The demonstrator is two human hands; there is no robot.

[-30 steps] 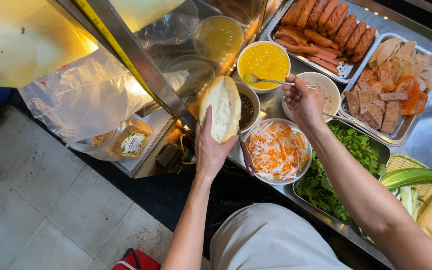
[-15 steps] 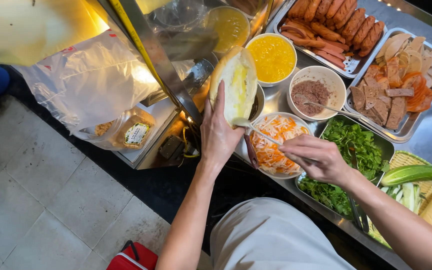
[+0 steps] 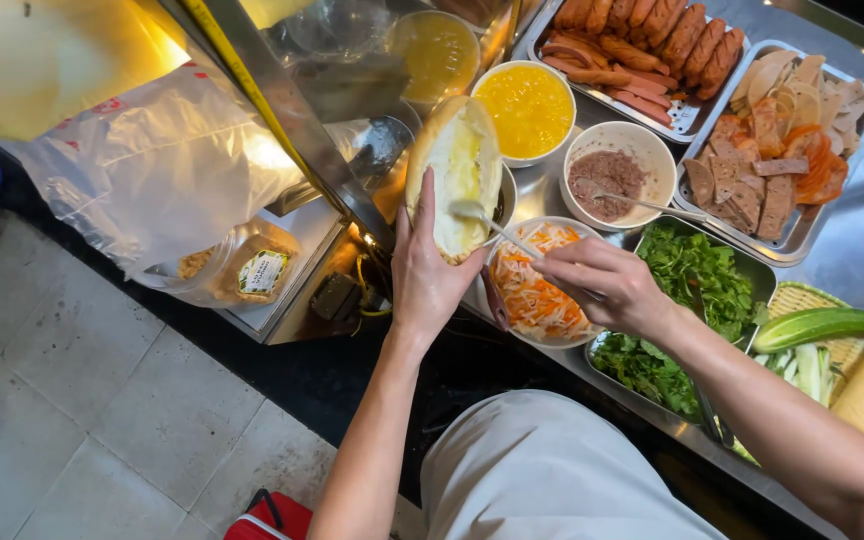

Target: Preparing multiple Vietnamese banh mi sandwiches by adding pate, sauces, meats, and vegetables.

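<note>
Counts: one split bread roll [image 3: 455, 180], one spoon [image 3: 497, 228], two hands. Three round bowls: yellow sauce bowl [image 3: 526, 108], brown paste bowl [image 3: 609, 175] with its own spoon resting in it, and a bowl of shredded carrot and white radish [image 3: 537, 290]. Three metal trays: sausages [image 3: 652, 40] at the far edge of the bench, sliced cold cuts [image 3: 772, 150] beside them toward the right edge, green herbs [image 3: 687, 300] at the near edge. One cucumber [image 3: 822, 325] lies on a woven basket [image 3: 802, 297] at the right edge (further loaves at the frame edge, count not clear).

Left hand [image 3: 427, 280] is clasped around the underside of the roll, holding it upright and opened above the left part of the bench, just left of the carrot bowl. Right hand [image 3: 602, 285] pinches the spoon handle; the spoon's bowl lies inside the roll, on the pale yellow-smeared crumb.

Surface: stainless steel bench, glass case at its left edge, a clear plastic bag [image 3: 152, 160] and a small lidded tub [image 3: 252, 270] below it. Floor is pale grey tile.

Change from half a second ago: the right hand has risen from over the herb tray toward the carrot bowl, and the spoon tip now sits deeper in the roll. Left hand's hold unchanged.
</note>
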